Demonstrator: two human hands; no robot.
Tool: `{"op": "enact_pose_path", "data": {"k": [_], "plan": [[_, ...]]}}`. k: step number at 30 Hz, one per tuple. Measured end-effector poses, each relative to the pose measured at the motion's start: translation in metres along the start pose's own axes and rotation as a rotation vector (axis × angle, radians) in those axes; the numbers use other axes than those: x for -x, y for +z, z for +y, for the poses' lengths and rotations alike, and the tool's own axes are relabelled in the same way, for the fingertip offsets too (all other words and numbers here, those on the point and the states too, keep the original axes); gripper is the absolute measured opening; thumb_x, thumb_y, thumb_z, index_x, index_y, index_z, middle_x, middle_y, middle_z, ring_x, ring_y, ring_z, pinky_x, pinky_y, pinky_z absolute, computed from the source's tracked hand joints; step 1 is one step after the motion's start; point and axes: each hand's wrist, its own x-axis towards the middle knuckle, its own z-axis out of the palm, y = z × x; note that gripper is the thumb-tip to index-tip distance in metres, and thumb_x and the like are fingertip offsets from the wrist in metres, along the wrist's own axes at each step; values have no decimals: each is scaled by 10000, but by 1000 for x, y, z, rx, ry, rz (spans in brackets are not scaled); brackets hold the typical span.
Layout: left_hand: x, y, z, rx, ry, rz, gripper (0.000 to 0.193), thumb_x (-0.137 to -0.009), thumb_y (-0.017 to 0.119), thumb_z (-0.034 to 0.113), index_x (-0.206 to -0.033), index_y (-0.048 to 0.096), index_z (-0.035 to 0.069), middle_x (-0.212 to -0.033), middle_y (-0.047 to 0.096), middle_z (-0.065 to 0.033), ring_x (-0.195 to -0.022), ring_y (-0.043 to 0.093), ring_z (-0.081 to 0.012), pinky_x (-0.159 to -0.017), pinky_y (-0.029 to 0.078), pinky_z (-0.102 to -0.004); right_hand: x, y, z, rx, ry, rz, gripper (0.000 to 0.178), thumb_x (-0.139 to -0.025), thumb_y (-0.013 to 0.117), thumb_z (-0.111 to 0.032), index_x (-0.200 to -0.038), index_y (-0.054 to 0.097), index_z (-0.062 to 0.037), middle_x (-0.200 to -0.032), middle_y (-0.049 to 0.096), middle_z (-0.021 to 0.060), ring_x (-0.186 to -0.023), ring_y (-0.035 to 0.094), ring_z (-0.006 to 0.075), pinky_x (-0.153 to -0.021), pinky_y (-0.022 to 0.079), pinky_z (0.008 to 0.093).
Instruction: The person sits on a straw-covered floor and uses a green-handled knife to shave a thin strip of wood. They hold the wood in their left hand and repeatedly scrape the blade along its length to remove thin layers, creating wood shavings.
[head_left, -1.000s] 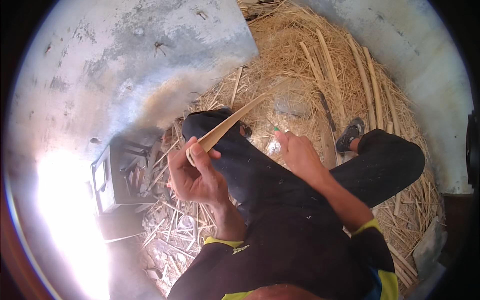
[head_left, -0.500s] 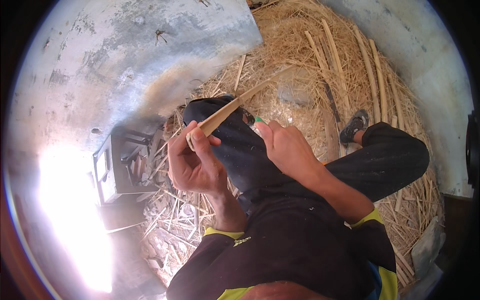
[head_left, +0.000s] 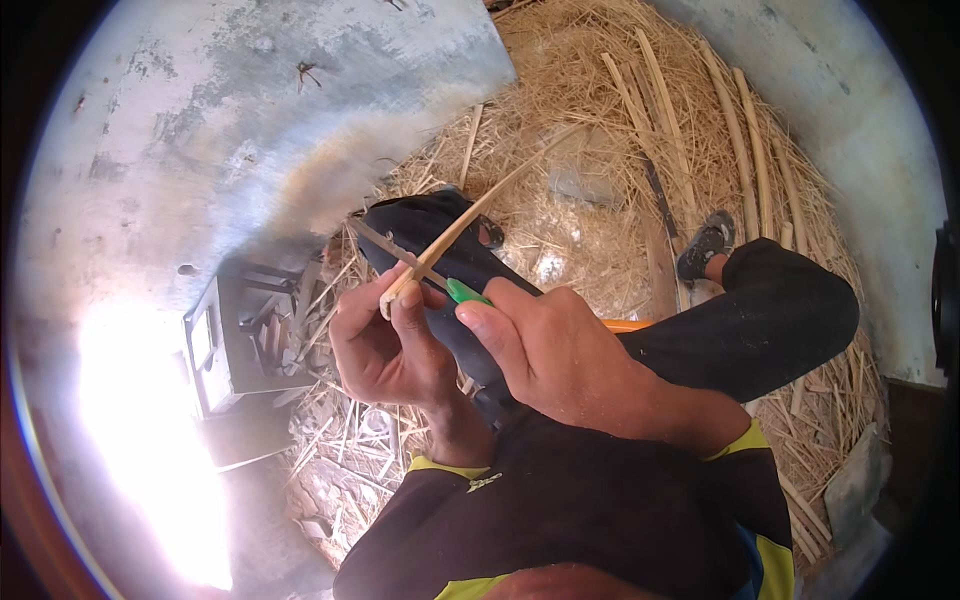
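The strip [head_left: 480,212] slants above the person's leg, its near end pinched between thumb and fingers of the left hand [head_left: 392,345], its far end off to the right over the straw [head_left: 560,60]. It looks light and stiff, with some spring along its thin length, and probably liable to split; the thicker near end seems the best hold, fingertips kept clear of the edge. The right hand [head_left: 570,350] is closed around the green handle of a knife [head_left: 467,291], whose blade crosses the strip just beside the left fingers; whether it touches is unclear. Long sticks [head_left: 745,150] lie far right; a box [head_left: 238,385] stands left.
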Motion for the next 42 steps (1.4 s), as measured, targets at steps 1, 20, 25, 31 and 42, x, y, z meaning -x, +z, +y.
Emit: {"op": "enact_pose_path", "data": {"k": [1,20,25,31,42], "plan": [[-1,1,-1,40,-13,-3,111,-869,640,-8,-922,578,-83,-824,617,-174,-580,597,-150,-535,491,-224,0,-4,-4,-24,20,-28,324,-984,478,-255,-784,482,0,-536,485,227,-523,535,430,-452,378,454],[0,8,-4,82,10,-3,115,-873,631,-15,-920,539,-65,-785,530,-116,-562,579,-160,-514,478,-231,3,-11,4,-39,97,30,374,-1000,427,-267,-825,573,30,-643,546,268,-650,575,442,-535,421,457],[-3,6,-2,7,-16,-10,134,-871,646,8,-916,541,-63,-782,529,-112,-558,572,-158,-514,463,-229,-5,4,25,81,126,65,319,-989,457,-246,-811,523,11,-593,518,233,-591,562,440,-512,423,457],[-5,3,-7,9,28,-40,136,-867,648,5,-921,554,-77,-792,559,-137,-562,577,-160,-514,455,-231,2,-1,3,112,-20,20,295,-987,449,-243,-856,541,5,-591,528,217,-582,571,419,-506,430,475],[-2,1,-1,-15,5,-52,132,-878,641,24,-901,558,-76,-783,557,-132,-569,586,-154,-504,449,-219,-10,13,40,152,-60,182,314,-968,509,-269,-793,529,-9,-533,527,204,-491,552,401,-467,418,464]]}}
